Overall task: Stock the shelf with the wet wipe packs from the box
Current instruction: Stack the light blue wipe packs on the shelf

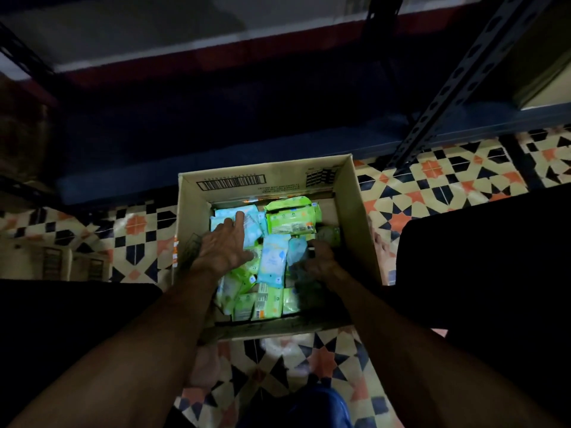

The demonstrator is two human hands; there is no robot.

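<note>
Here, left hand (pixel 224 247) lies flat-fingered on packs (pixel 272 261) — right hand (pixel 321 257) curled, grip unclear.

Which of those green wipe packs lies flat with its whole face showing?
The large lime-green plastic pack in the cardboard box's far right corner; the other green ones stand crowded on edge.

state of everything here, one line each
box, open, on the floor, holding packs
packs, jumbled inside the box
left hand, fingers straight, resting on a blue pack
right hand, curled among packs, grip unclear in shadow
shelf, no packs seen on it
</note>
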